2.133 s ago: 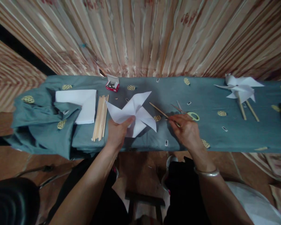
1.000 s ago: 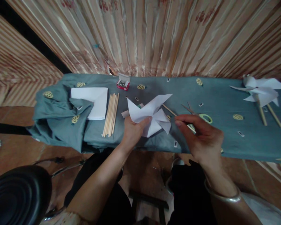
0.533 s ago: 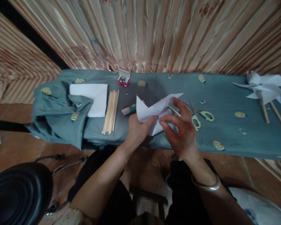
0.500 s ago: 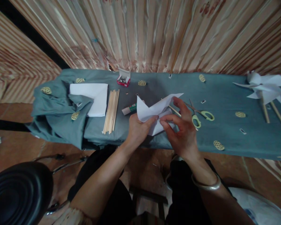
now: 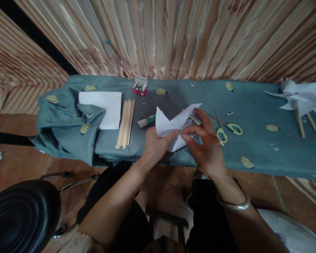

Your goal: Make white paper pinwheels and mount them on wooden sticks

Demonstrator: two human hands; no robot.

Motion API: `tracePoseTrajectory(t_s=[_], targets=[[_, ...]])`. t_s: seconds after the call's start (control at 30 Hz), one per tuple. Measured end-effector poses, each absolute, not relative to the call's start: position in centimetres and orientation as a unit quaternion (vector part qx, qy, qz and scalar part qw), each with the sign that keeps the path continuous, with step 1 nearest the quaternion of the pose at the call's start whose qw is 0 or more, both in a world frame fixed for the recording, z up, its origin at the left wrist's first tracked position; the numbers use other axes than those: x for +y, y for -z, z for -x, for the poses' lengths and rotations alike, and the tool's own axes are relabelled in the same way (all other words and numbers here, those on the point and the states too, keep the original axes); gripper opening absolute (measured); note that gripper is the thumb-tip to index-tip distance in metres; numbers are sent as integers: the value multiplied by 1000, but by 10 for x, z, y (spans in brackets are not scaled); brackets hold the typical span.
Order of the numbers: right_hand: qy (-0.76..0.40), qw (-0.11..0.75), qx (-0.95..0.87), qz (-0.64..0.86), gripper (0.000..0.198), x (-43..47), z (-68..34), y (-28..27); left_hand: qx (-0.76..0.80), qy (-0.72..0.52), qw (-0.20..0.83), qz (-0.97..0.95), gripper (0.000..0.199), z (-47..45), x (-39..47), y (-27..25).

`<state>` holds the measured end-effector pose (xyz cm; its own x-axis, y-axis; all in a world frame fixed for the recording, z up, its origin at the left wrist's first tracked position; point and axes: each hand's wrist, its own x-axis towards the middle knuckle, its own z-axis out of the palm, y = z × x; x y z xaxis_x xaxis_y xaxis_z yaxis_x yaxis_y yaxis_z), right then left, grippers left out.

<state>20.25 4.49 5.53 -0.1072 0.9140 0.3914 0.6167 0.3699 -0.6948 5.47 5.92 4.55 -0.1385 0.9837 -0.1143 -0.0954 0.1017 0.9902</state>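
A white paper pinwheel (image 5: 171, 123), its blades folded in toward the middle, is held above the table's front edge. My left hand (image 5: 156, 144) grips it from the left, thumb lying near its centre. My right hand (image 5: 204, 144) pinches a small shiny thumbtack (image 5: 180, 133) between thumb and forefinger at that centre; its other fingers are raised beside the right blade. Whether the tack's point has gone through the paper is hidden. Behind the pinwheel lies a glue stick (image 5: 147, 120), and a wooden stick (image 5: 194, 119) shows partly past its right side.
Green-handled scissors (image 5: 222, 127) lie open right of my hands. A bundle of wooden sticks (image 5: 125, 123), folded white paper (image 5: 110, 112) and an open red box of tacks (image 5: 139, 88) are to the left. Finished pinwheels (image 5: 300, 96) lie far right. A black stool (image 5: 23, 214) stands lower left.
The pinwheel has turned slightly in my hands. My right thumb and forefinger have come closer to my left thumb at its centre, and the shiny tack shows more clearly.
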Motion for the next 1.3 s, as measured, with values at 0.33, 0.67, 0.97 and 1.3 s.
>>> tracePoseTrajectory(t_s=[0.33, 0.67, 0.97, 1.3], targets=[[-220, 416, -702, 534, 5, 46, -205, -53, 562, -514, 490, -425, 16, -57, 57, -45], [-236, 408, -699, 538, 7, 46, -205, -54, 562, -515, 497, -415, 17, -57, 57, -47], [-271, 420, -674, 545, 8, 46, -205, -54, 554, -506, 486, -449, 18, -56, 58, -43], [-303, 426, -658, 542, 9, 46, -204, -55, 555, -525, 500, -408, 21, -58, 59, -43]])
